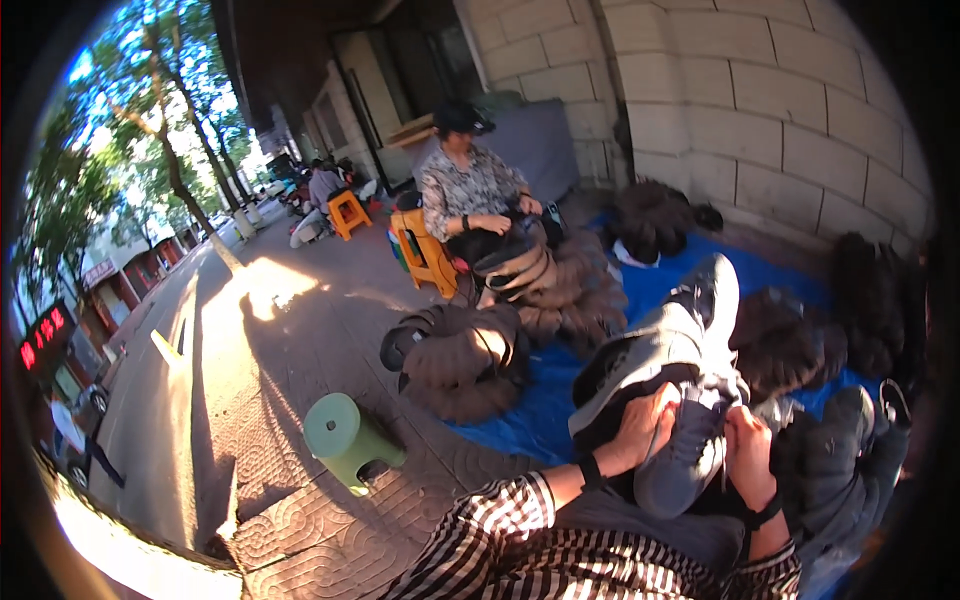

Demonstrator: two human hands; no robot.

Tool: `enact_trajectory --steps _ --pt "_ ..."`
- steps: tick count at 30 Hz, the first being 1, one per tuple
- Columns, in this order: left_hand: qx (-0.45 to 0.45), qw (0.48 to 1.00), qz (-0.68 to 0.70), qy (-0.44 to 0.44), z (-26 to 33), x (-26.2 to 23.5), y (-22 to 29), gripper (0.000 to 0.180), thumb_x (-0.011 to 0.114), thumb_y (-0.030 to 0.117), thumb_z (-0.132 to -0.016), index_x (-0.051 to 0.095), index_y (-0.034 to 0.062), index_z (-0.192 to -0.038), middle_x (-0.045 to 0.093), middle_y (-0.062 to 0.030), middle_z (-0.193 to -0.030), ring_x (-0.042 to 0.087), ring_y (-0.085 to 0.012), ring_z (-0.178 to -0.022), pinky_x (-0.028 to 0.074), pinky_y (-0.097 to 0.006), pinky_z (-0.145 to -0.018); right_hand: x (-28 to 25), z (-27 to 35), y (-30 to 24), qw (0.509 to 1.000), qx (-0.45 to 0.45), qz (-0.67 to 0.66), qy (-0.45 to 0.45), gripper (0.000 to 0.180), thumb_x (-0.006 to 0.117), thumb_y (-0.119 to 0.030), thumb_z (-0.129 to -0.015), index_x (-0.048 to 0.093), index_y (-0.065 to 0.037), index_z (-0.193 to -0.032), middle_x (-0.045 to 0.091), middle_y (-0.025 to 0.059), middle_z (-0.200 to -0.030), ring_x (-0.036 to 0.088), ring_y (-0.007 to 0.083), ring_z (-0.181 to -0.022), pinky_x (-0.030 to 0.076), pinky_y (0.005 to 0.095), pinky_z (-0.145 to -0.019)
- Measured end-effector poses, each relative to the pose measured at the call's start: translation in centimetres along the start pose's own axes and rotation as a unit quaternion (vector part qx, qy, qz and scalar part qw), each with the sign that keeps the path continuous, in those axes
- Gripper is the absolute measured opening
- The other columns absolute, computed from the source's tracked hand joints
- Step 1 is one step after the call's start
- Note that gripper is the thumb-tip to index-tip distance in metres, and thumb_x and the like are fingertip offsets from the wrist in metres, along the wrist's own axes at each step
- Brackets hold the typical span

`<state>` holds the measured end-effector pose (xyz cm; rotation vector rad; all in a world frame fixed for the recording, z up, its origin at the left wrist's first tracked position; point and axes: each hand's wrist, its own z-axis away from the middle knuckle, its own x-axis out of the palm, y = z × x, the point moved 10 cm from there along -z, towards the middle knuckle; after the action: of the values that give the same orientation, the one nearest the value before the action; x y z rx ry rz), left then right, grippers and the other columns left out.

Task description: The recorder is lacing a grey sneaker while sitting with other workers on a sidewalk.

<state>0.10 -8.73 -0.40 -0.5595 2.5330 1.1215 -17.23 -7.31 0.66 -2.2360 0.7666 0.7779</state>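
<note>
A dark grey sneaker (pixel 683 455) rests on my lap, its toe toward me and its lace area between my hands. My left hand (pixel 648 428) is closed at its left side, with a thin dark shoelace showing at the fingers. On the right side of the opening my right hand (pixel 748 446) is pinched; what lies between its fingers is too small to make out. Just beyond my hands are more grey shoes with pale soles (pixel 650 345), bunched together and sunlit. Dark bands circle both my wrists.
A blue tarp (pixel 545 400) bears piles of brown shoes (pixel 465 365) and dark shoes (pixel 785 345). More shoes (pixel 845 440) lie at my right. A green stool (pixel 350 440) stands left. Ahead, another person (pixel 470 190) sits beside an orange stool (pixel 425 250), near a block wall (pixel 760 100).
</note>
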Motion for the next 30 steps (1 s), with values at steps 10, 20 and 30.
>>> enact_trajectory --steps 10,20,30 --pt "0.007 0.997 0.067 0.048 0.6 0.4 -1.4 0.017 0.053 0.009 -0.084 0.052 0.0009 -0.099 0.061 -0.0193 -0.079 0.062 -0.038 -0.073 0.048 -0.041 -0.064 0.9 0.3 0.3 0.999 -0.015 0.013 0.028 0.015 0.054 0.01 -0.077 0.049 -0.001 -0.085 0.051 0.0122 -0.064 0.053 0.0285 -0.058 0.041 0.0381 -0.055" --pt "0.033 0.998 -0.029 0.05 -0.1 0.3 -1.1 0.027 0.053 0.018 -0.085 0.049 -0.0015 -0.104 0.057 -0.0166 -0.069 0.058 -0.0377 -0.064 0.041 -0.046 -0.058 1.2 0.2 6.0 0.968 0.122 -0.216 -0.027 0.015 0.062 0.002 -0.075 0.05 -0.001 -0.084 0.05 0.0086 -0.061 0.05 0.0156 -0.052 0.04 0.0305 -0.05" --pt "-0.039 0.997 0.038 -0.049 -0.2 0.4 -2.3 0.012 0.054 0.014 -0.076 0.052 0.0023 -0.074 0.053 -0.0186 -0.061 0.057 -0.0365 -0.062 0.041 -0.045 -0.057 0.3 0.7 3.8 0.988 0.054 -0.135 -0.044 0.012 0.058 -0.002 -0.079 0.049 0.001 -0.072 0.051 0.0095 -0.056 0.052 0.0215 -0.049 0.038 0.0318 -0.048"
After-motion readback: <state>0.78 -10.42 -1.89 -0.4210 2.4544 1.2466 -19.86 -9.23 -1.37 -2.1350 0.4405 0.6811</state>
